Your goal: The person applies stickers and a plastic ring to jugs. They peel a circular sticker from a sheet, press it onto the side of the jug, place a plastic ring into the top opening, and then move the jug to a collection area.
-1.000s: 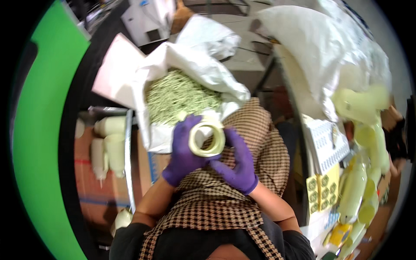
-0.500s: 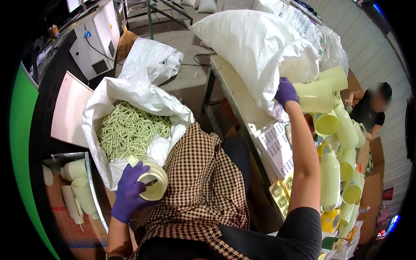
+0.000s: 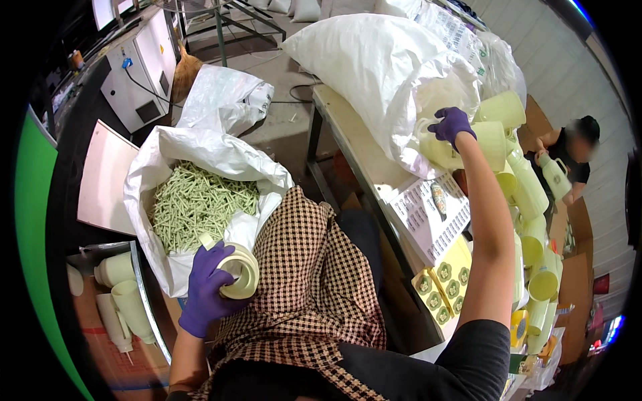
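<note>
My left hand (image 3: 208, 291), in a purple glove, is closed round a pale green plastic collar (image 3: 242, 269). This ring-shaped part has a short tab on its upper left and is held above my lap. At the mouth of the white sack (image 3: 364, 60) on the right, my gloved right hand (image 3: 453, 125) has its fingers curled at a pale translucent plastic part (image 3: 433, 146). Much of that part blends with the sack and the pieces behind it. Beside my left hand, an open white sack (image 3: 150, 157) holds many small pale green plastic pins (image 3: 200, 206).
Pale green jug bodies (image 3: 528, 187) crowd the right side of the bench (image 3: 348, 134). A printed sheet (image 3: 428, 217) and yellow trays of round badges (image 3: 445, 281) lie nearer. More jugs (image 3: 124, 294) fill a box at lower left. A co-worker (image 3: 568, 157) holds a jug at far right.
My right hand has come out from inside the sack's mouth, and its fingers now show. The co-worker has raised a jug. My left hand keeps the collar, tilted slightly differently.
</note>
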`<state>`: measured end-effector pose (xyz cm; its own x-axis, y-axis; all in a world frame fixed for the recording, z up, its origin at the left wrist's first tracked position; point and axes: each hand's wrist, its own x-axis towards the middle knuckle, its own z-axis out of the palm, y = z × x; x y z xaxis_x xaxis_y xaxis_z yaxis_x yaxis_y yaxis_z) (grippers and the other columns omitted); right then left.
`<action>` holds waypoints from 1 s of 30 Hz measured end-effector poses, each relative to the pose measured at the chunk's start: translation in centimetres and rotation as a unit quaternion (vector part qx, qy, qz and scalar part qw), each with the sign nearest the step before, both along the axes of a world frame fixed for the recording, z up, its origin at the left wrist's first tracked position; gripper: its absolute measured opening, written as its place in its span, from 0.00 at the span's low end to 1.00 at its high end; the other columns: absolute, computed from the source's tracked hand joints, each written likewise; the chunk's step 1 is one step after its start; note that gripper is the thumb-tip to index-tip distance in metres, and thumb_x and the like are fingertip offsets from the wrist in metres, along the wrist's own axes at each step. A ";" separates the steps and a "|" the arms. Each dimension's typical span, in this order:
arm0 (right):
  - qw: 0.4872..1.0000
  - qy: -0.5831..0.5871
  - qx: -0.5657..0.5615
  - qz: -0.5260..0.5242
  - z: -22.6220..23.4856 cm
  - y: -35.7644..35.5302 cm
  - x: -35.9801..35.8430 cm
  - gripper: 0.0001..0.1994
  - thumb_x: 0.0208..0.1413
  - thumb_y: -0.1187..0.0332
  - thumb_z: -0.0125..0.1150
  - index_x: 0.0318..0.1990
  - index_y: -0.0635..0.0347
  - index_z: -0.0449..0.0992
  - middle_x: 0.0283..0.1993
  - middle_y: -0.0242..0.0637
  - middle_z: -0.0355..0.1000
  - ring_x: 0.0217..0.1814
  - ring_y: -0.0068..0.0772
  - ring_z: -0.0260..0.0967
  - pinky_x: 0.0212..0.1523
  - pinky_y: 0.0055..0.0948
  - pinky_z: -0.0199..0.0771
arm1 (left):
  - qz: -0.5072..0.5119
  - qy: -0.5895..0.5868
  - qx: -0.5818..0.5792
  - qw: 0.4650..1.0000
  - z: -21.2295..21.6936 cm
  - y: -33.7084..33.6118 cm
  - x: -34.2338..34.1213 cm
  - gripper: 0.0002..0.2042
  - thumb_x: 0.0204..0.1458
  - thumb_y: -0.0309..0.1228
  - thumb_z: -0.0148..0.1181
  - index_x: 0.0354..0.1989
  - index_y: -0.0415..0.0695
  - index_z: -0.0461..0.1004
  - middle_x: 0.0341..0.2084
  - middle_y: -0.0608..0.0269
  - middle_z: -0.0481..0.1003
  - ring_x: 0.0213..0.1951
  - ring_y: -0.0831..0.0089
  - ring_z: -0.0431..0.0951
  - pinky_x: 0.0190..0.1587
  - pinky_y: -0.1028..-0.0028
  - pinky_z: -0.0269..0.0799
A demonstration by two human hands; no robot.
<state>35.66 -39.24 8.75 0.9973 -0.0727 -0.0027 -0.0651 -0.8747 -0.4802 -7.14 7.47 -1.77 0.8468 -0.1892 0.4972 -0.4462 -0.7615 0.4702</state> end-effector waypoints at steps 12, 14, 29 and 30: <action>0.896 -0.224 0.362 0.129 3.3 11.9 -18.3 0.25 0.54 0.74 0.71 0.61 0.63 0.77 0.21 0.25 0.71 0.21 0.15 0.64 0.25 0.19 0.66 | 0.140 0.006 -0.105 0.985 -2.0 1.1 -3.5 0.54 0.33 0.39 0.83 0.67 0.25 0.58 0.54 0.44 0.75 0.56 0.45 0.75 0.62 0.54 0.68; 0.849 -0.054 0.487 0.195 -1.9 15.7 -24.7 0.19 0.56 0.75 0.69 0.56 0.65 0.78 0.33 0.32 0.77 0.29 0.22 0.73 0.32 0.22 0.75 | 0.129 0.000 -0.143 0.981 -3.2 1.1 -2.9 0.58 0.34 0.40 0.84 0.71 0.25 0.52 0.56 0.45 0.74 0.57 0.48 0.75 0.63 0.54 0.67; 0.794 -0.038 0.328 0.510 -6.8 23.2 -34.6 0.09 0.50 0.75 0.74 0.39 0.62 0.82 0.44 0.42 0.77 0.41 0.42 0.79 0.41 0.33 0.80 | 0.080 0.041 -0.131 0.987 0.2 1.2 -1.7 0.66 0.35 0.44 0.83 0.76 0.31 0.40 0.58 0.53 0.77 0.64 0.61 0.73 0.75 0.52 0.36; 0.778 -0.026 0.335 0.531 -5.9 23.8 -34.4 0.10 0.50 0.75 0.74 0.41 0.62 0.83 0.43 0.42 0.79 0.39 0.41 0.80 0.39 0.32 0.80 | 0.073 0.033 -0.115 0.990 0.3 1.2 -1.4 0.65 0.35 0.44 0.83 0.76 0.32 0.41 0.57 0.53 0.77 0.63 0.60 0.73 0.75 0.52 0.36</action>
